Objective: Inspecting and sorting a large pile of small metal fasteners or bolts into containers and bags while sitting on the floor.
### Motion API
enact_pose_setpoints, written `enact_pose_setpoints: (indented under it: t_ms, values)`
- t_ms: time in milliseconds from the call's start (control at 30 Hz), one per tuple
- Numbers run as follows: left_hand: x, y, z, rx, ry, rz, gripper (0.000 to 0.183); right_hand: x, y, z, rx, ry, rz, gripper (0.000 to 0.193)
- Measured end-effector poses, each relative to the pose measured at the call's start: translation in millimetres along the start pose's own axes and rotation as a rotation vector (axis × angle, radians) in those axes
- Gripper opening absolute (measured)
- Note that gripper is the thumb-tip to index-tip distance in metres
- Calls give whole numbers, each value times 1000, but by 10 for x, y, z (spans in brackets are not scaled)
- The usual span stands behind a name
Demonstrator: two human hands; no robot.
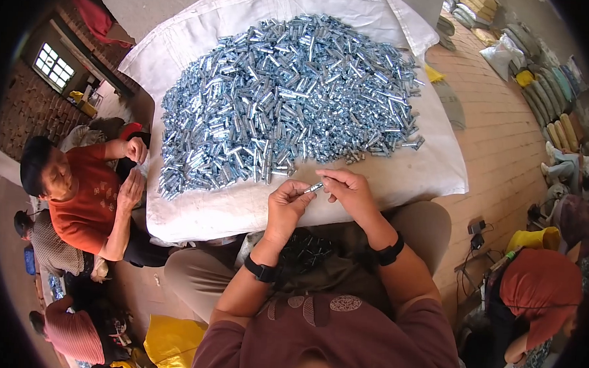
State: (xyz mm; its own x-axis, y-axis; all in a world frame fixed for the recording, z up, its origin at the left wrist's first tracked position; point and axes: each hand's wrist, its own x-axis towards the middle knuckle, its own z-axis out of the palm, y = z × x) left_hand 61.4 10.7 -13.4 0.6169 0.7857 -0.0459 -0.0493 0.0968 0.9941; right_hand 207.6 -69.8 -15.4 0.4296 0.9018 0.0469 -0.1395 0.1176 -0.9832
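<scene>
Just in front of the table's near edge, my left hand (pixel 289 205) pinches a small shiny metal sleeve (pixel 313 187) between thumb and fingers. My right hand (pixel 348 191) is closed at the other end of that sleeve, its fingertips meeting it; whether a smaller part sits in them is too small to tell. Beyond both hands spreads a big heap of bluish-silver metal sleeves and small metal pieces (pixel 278 104). The heap lies on a white cloth sheet (pixel 400 179) that covers the table. Dark bands circle both my wrists.
Dark pieces (pixel 305 251) lie in my lap below the hands. At the left, a person in an orange shirt (pixel 87 198) works at the table's side. A person in a red top (pixel 539 296) bends over at the right. Filled sacks (pixel 545 90) line the far right wall.
</scene>
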Motion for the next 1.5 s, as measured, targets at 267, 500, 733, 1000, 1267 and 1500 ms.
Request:
enact_pose_setpoints:
  t_ms: [267, 500, 733, 1000, 1267, 1500]
  values:
    - [-50, 79, 136, -8, -17, -4, 12, -2, -13, 17, 81, 136, -19, 14]
    - [-72, 76, 121, -39, -8, -20, 12, -47, -68, -29, 127, 78, 65, 15]
    - [-74, 73, 97, -20, -9, -16, 11, -56, -57, 4, -73, 127, 45, 17]
    - [-83, 82, 57, -84, -24, -101, 9, -80, -47, 80, -604, 221, -395, 13]
    - [-114, 22, 54, -155, 5, -115, 10, -92, 34, 112, -412, 163, -108, 16]
    - [-102, 51, 39, -209, -46, -117, 11, -29, -47, -37, 107, -22, 228, 19]
